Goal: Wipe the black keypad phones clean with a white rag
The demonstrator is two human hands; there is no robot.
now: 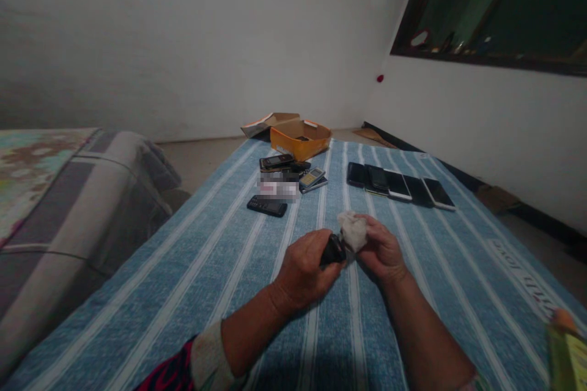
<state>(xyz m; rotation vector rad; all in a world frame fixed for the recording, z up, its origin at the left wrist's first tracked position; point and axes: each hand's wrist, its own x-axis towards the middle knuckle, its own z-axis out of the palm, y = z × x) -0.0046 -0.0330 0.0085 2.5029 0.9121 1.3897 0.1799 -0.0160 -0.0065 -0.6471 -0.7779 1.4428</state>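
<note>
My left hand [302, 270] grips a small black handset [333, 250], probably a phone, though my fingers hide most of it. My right hand [380, 250] is shut on a crumpled white cloth [353, 231], which presses against the top of the handset. Both hands are over a blue bedsheet with white stripes [220, 293]. Further along the sheet lie a row of several dark smartphones [398, 186] and a loose black keypad phone [266, 206]. Neither hand touches these.
An open orange cardboard box [300, 139] sits at the sheet's far end, near a small pile of older phones [275, 162]. A grey padded bed [77, 195] stands to the left. A yellow-green object [566, 351] intrudes at the lower right corner.
</note>
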